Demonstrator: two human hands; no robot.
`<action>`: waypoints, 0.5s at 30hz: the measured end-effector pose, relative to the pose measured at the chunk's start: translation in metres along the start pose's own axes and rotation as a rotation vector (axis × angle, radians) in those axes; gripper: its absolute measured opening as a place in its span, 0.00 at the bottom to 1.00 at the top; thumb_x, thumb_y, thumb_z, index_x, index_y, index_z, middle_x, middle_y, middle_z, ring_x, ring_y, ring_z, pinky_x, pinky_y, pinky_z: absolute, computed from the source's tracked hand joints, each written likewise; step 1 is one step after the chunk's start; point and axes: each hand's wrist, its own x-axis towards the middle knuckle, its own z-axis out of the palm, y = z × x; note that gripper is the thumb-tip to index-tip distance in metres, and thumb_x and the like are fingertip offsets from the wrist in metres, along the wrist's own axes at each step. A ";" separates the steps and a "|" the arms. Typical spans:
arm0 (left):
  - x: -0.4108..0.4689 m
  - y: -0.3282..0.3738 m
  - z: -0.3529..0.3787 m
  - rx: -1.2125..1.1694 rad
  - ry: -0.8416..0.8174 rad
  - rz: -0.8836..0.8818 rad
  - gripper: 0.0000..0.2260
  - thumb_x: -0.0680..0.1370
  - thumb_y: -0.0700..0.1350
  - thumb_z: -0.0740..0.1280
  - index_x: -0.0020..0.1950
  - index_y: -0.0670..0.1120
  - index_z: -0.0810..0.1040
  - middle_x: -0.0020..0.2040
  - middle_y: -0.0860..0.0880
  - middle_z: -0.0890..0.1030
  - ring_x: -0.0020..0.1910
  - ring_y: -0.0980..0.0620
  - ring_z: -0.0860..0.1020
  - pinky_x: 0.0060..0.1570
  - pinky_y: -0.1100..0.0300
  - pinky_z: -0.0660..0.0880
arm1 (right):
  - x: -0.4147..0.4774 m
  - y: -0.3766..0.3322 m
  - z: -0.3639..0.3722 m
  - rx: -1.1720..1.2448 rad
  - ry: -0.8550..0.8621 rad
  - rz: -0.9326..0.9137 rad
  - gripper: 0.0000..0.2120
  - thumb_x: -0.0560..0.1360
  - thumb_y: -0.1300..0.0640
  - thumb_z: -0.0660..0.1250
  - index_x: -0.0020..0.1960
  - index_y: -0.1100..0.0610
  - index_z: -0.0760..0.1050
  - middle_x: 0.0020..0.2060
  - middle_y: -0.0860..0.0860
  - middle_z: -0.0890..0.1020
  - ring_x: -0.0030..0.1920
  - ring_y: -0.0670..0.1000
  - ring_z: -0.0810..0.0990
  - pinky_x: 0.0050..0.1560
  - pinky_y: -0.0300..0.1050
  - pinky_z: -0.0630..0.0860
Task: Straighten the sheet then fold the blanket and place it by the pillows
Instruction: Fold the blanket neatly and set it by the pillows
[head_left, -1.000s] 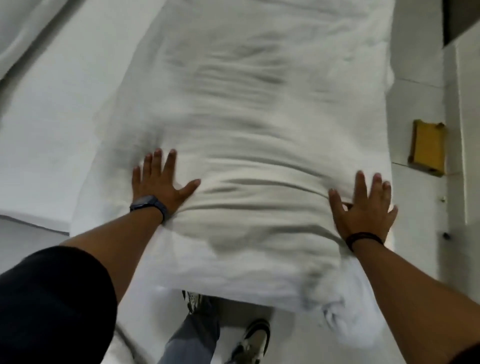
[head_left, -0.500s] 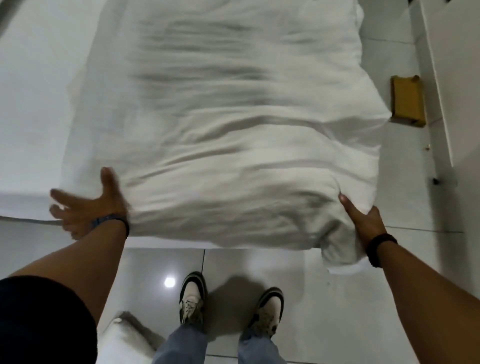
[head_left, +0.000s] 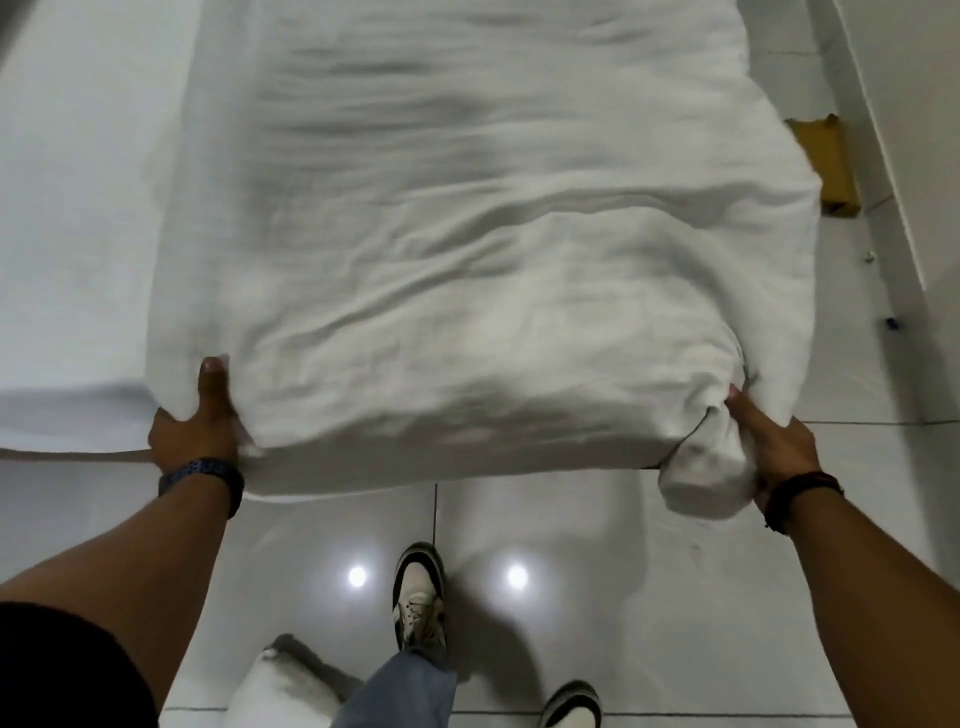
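A thick white blanket (head_left: 467, 270) lies folded into a long strip, running away from me over the bed. Its near end hangs past the bed's edge above the floor. My left hand (head_left: 200, 415) grips the near left corner, thumb on top and fingers underneath. My right hand (head_left: 769, 441) holds the bunched near right corner, where a wad of cloth droops below the fold. The white sheet (head_left: 72, 234) shows flat on the mattress to the left of the blanket. No pillows on the bed are in view.
Glossy white floor tiles (head_left: 571, 623) lie under me, with my two shoes (head_left: 418, 597) on them. A white cushion-like object (head_left: 280, 691) lies on the floor by my left leg. A brown cardboard box (head_left: 831, 166) sits on the floor by the right wall.
Both hands slid from flat on top of the blanket down to its near corners and closed on them. The blanket's near end has lifted and come toward me past the bed's edge.
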 end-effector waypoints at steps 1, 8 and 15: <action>-0.001 -0.004 -0.002 -0.005 -0.021 -0.006 0.46 0.51 0.81 0.64 0.59 0.53 0.78 0.51 0.56 0.78 0.49 0.53 0.75 0.49 0.59 0.70 | -0.001 0.006 0.000 0.028 -0.022 -0.006 0.37 0.43 0.36 0.81 0.48 0.49 0.78 0.48 0.48 0.84 0.48 0.51 0.83 0.51 0.48 0.77; -0.012 -0.019 -0.015 0.033 -0.164 -0.034 0.52 0.51 0.79 0.67 0.66 0.48 0.74 0.63 0.47 0.77 0.57 0.46 0.75 0.55 0.55 0.69 | -0.025 0.020 0.004 0.150 -0.069 -0.059 0.26 0.55 0.45 0.81 0.51 0.50 0.80 0.50 0.48 0.85 0.48 0.48 0.84 0.49 0.46 0.79; -0.015 -0.004 -0.019 0.109 -0.137 0.042 0.43 0.61 0.75 0.64 0.67 0.48 0.72 0.65 0.45 0.76 0.61 0.42 0.74 0.58 0.51 0.71 | -0.035 0.012 0.015 0.113 -0.020 -0.130 0.18 0.58 0.49 0.81 0.44 0.50 0.79 0.44 0.43 0.83 0.43 0.45 0.82 0.44 0.40 0.78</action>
